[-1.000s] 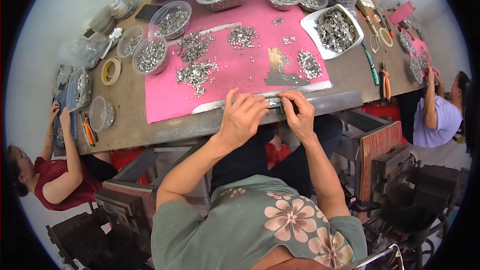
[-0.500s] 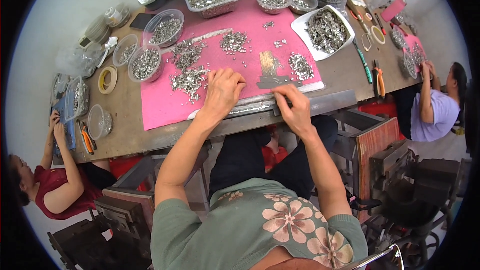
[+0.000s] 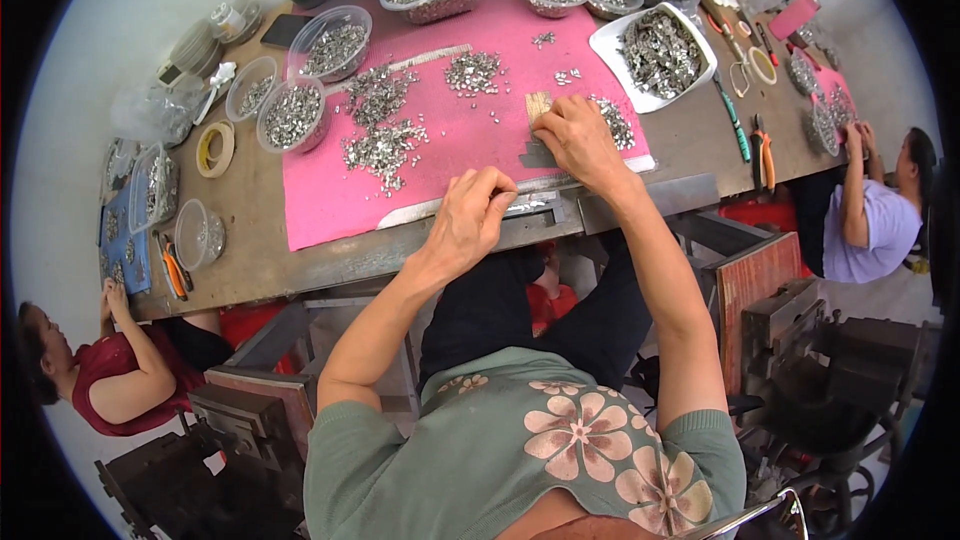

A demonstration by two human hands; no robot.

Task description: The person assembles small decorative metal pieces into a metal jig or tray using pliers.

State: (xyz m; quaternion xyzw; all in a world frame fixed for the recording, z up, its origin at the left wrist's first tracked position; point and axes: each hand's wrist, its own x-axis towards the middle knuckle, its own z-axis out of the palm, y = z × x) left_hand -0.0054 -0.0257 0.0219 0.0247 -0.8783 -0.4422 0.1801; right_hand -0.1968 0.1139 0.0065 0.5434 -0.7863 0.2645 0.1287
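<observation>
At the table's front edge my left hand is closed, thumb and fingertips drawn together at the left end of a metal slot with small shiny parts in it. Whatever it may be pinching is too small to make out. My right hand reaches over the pink mat, fingers bent down at a gold-coloured strip bundle and a grey flat piece. Its fingertips are closed, and what they hold is hidden. Behind that hand lies a pile of small silvery metal pieces, partly covered.
Several loose metal piles lie on the mat. Around it stand clear plastic tubs and a white tray of metal pieces. Pliers, a green-handled tool and a tape roll are nearby. Co-workers sit left and right.
My right hand has moved from the metal slot up and away onto the mat by the gold strips. My left hand has shifted right and nearer, to the slot.
</observation>
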